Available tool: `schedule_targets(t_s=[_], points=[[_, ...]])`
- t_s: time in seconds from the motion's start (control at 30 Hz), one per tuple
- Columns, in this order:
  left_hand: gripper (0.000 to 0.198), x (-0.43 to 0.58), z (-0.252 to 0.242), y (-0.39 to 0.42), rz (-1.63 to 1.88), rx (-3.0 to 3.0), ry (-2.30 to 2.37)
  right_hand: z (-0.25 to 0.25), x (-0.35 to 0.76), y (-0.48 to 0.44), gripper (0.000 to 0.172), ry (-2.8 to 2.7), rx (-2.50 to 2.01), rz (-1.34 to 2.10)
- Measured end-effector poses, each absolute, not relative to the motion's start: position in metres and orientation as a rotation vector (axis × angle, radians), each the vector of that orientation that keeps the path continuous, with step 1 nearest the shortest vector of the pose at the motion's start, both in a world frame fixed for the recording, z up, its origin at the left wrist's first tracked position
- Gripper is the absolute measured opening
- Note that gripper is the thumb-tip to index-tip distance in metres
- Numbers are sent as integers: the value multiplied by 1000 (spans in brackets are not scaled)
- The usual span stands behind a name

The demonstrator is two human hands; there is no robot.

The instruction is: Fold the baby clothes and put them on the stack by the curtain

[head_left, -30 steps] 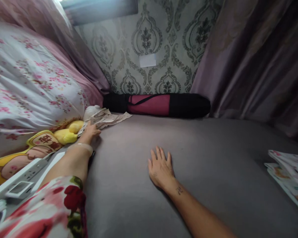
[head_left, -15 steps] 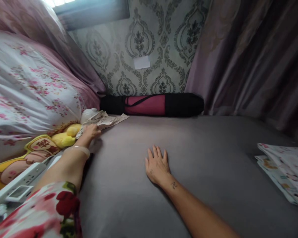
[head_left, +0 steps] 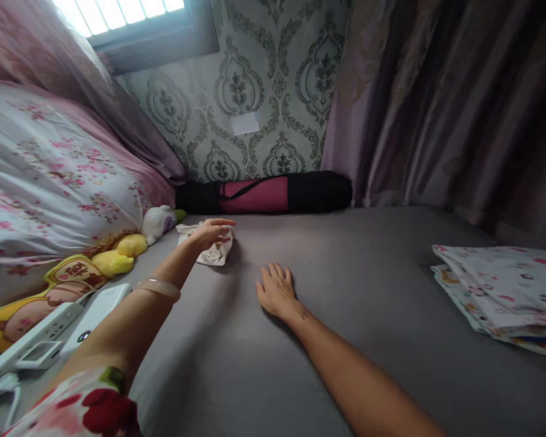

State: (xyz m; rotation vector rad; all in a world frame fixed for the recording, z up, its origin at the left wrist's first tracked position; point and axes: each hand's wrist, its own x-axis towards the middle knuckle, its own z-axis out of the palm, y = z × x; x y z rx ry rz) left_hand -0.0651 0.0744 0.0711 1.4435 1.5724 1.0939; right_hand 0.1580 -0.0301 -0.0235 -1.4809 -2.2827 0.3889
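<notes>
My left hand [head_left: 213, 232] is over the bed at the far left, its fingers bent around part of a crumpled cream cloth [head_left: 216, 255]. Folds of the cloth show below and to the left of the hand; its exact grip is partly hidden. Flat on the grey bed sheet [head_left: 346, 291] lies my right hand [head_left: 276, 291], palm down, fingers spread and holding nothing. A pale bangle [head_left: 159, 287] circles my left forearm.
A black and pink rolled bag [head_left: 255, 194] lies along the wall. Plush toys [head_left: 113, 261], a white plush [head_left: 157, 223] and a power strip [head_left: 54, 328] line the left side. Folded printed fabric [head_left: 505, 285] sits at the right. Curtains [head_left: 391, 121] hang on both sides.
My left hand has moved right with the cream cloth, which is now more bunched and away from the white plush. My right hand stays flat on the sheet. The view has shifted slightly.
</notes>
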Motion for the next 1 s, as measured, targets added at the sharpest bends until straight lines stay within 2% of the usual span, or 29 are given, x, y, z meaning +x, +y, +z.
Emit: schedule_targets(t_s=[0.23,0.4,0.6,0.8,1.0], points=[[27,19,86,65,1228,1129,1156,-13,160,-22,43,-2050,-1476,579],[27,68,102,56,1339,1044,958,-16,153,-8,39,-1579,-1452,935],[45,101,120,44,1450,1065,807,-23,159,8,29,-1194,-1366,1131],[53,92,127,39,1597,1231,827,-10,176,17,20,-996,-1249,1233],[50,60,121,38,1912,1676,1160,12,206,24,21,-970,-1098,1277]])
